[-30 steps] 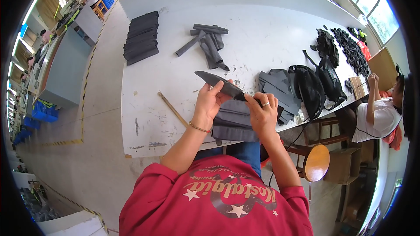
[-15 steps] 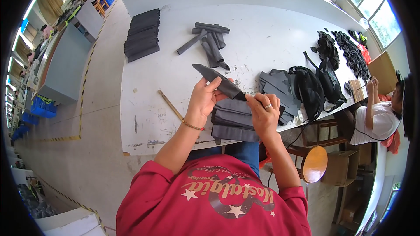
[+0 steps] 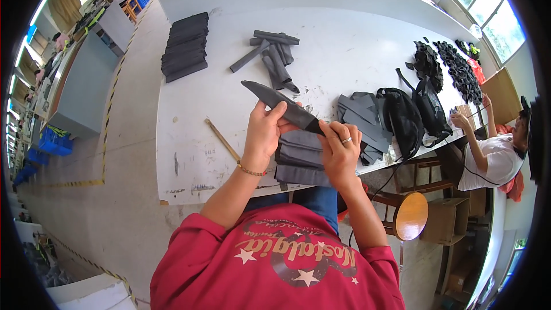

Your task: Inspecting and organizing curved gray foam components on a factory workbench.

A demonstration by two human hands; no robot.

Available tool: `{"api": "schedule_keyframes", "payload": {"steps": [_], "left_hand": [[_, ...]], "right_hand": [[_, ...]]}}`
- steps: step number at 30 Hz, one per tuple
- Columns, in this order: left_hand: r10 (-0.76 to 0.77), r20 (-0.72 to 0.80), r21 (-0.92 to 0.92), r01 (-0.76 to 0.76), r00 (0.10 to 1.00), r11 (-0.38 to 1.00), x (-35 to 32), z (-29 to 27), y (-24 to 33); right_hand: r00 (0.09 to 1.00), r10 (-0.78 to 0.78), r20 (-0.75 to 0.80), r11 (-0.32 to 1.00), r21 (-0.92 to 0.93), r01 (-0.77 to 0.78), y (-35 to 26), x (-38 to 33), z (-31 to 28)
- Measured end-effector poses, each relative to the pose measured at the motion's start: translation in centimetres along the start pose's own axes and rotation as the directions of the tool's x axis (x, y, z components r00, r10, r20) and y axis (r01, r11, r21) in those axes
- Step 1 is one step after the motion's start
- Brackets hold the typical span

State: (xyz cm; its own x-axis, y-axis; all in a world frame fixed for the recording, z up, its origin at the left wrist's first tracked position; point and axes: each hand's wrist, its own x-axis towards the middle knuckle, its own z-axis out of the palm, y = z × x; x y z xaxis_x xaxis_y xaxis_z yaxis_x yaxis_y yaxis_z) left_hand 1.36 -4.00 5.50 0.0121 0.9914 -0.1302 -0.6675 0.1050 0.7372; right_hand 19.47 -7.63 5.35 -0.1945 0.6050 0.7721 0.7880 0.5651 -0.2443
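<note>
A dark, tapering strip of cloth (image 3: 298,116) is slanting between the two hands above the near half of the white table (image 3: 201,120), its pointed end reaching out past the left fingers, away from the wearer, and its blacker end disappearing into the right fingers. On the table, a stack of dark folded pieces (image 3: 185,47) is lying at the far left, a loose heap of rolled strips (image 3: 274,57) is resting around the far middle, and a thin stick (image 3: 222,139) is lying near the left side. More folded strips (image 3: 301,158) are sitting at the table's near edge, under the hands, while flat grey pieces (image 3: 364,123) and black bags (image 3: 398,123) are spreading over its right part. A co-worker in white (image 3: 495,155) is sitting off the table's right end; a round stool (image 3: 412,216) is standing by its near right side, and blue crates (image 3: 55,142) are standing well to its left. The left hand (image 3: 266,125) is pinching the strip mid-length, thumb on top; the right hand (image 3: 340,149), knuckles up, is gripping the blacker end, its fingertips partly hidden.
</note>
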Motion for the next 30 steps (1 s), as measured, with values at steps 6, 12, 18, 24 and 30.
{"api": "schedule_keyframes", "payload": {"steps": [6,12,18,24,30], "left_hand": [[-0.073,0.022,0.006,0.073,0.997,0.997,0.3,-0.2,0.2],[0.038,-0.01,0.059,-0.038,0.999,0.998,-1.0,1.4,-0.9],[0.093,0.166,-0.107,-0.076,0.982,0.991,-0.8,1.5,-1.9],[0.053,0.197,-0.17,-0.019,0.979,0.985,-0.3,0.9,-4.5],[0.095,0.123,-0.145,-0.076,0.988,0.987,0.6,0.1,-2.9]], "right_hand": [[0.996,-0.087,0.003,0.996,0.009,0.087,0.9,0.2,-0.4],[0.998,-0.034,0.054,0.997,-0.063,0.038,-0.7,0.2,0.6],[0.991,0.114,0.076,0.971,0.201,-0.128,-2.7,0.2,2.0],[0.988,0.019,0.154,0.965,0.257,-0.058,-1.7,-1.2,2.6],[0.958,0.037,0.285,0.959,0.26,-0.114,-0.9,-0.2,1.1]]}}
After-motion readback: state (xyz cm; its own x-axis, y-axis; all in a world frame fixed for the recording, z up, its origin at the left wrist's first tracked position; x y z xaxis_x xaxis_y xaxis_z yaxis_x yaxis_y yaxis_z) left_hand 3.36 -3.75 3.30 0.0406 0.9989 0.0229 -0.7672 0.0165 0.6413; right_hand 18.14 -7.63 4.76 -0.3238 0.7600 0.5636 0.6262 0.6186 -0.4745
